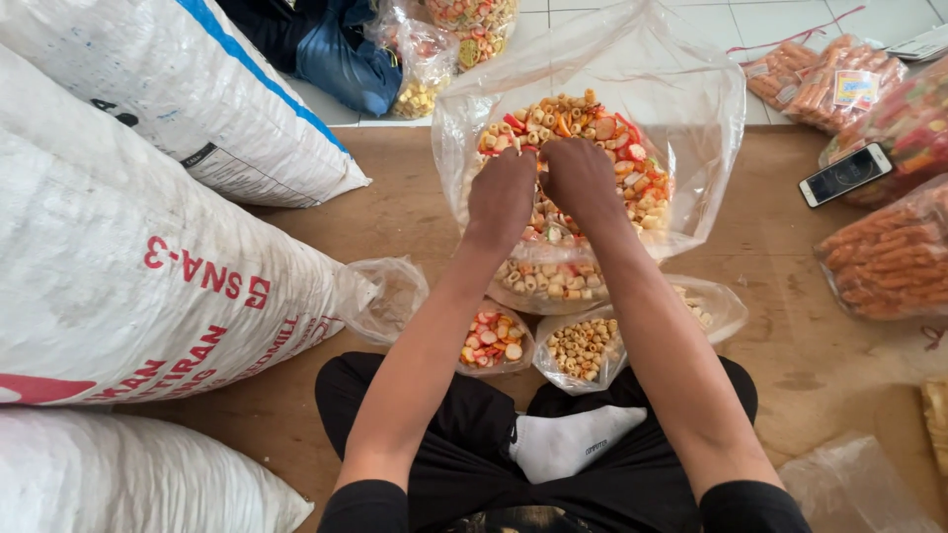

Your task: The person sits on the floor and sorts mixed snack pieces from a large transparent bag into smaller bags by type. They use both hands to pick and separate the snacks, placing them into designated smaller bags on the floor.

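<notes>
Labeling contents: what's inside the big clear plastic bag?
Big clear plastic bag holds mixed ring-shaped snacks, beige, orange, red. Left hand and right hand are dug in; fingers and lower layers are covered.

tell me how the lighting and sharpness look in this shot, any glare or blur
Head view: soft, even daylight with faint shadows under the left hand and right hand; mild white glare on the clear plastic bag and the phone screen; the mixed snacks are sharp, with no obvious motion blur; the white sacks bulge at the left edge from wide-angle distortion.

Both hands, left hand (501, 197) beside right hand (581, 178), sit inside the open snack bag (691, 109) at frame centre, two small bags (585, 347) below it, sacks (128, 266) filling the left, a phone (845, 175) at right.
</notes>
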